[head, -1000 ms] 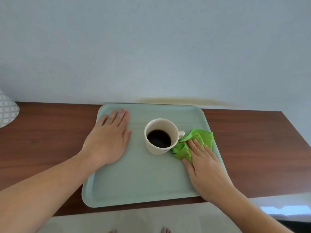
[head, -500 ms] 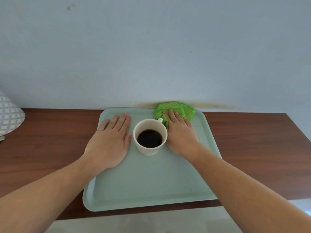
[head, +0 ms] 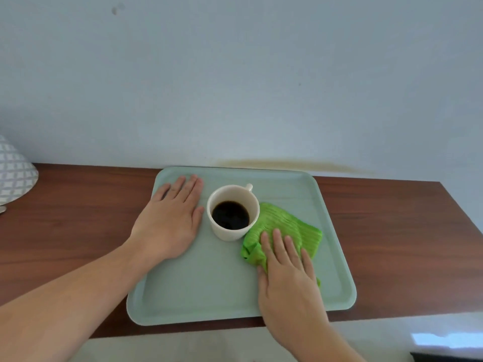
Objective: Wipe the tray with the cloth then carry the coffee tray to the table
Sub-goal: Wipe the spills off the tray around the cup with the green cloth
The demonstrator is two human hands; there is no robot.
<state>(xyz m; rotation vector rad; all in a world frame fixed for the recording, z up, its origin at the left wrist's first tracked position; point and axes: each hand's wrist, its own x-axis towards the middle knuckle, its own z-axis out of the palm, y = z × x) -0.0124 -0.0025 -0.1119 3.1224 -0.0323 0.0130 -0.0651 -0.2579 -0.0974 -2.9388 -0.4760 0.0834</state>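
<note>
Half a second ago the right hand (head: 286,267) was pressing the crumpled bright green cloth (head: 283,228) at the far edge of the tray behind the cup; now it has swept the cloth back toward the near right side, just beside the cup. That hand lies flat with fingers spread on top of the cloth, pushing it against the surface rather than gripping it. The left hand (head: 170,218) has stayed where it was, palm down and empty on the left part of the pale mint-green rectangular plastic tray (head: 209,291), steadying it. Between the two hands stands the cream ceramic cup of black coffee (head: 232,211), upright, its handle pointing away, the cloth touching its base. All of this rests on the dark brown wooden table (head: 78,205) against a pale wall.

Wiping looks to be midway: the right side has been passed over, while the near and left areas seem untouched. Lifting and carrying the tray has not begun.
</note>
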